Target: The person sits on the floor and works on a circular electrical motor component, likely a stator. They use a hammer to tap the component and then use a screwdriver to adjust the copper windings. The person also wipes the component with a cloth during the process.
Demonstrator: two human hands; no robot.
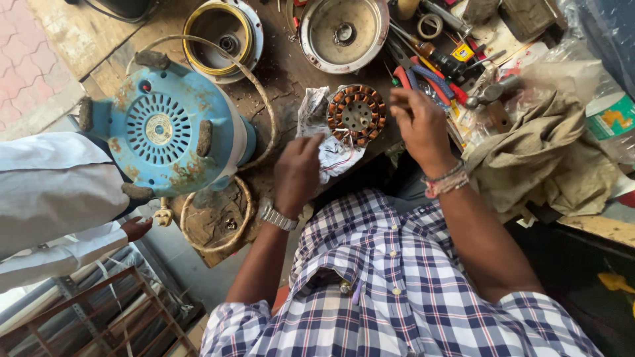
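While both hover half-curled, left hand point(297, 173) and right hand point(418, 123) flank the copper-wound stator point(356, 114), grasping nothing.

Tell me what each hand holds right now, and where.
Cannot tell: both the left hand and right hand are at the copper-wound stator, but neither shows a clear grip.

A rusty light-blue motor point(165, 135), a copper-wound stator point(356, 114), red-and-blue-handled pliers point(423, 78), a khaki rag point(536, 155) and a blue-white checked shirt point(390, 291).
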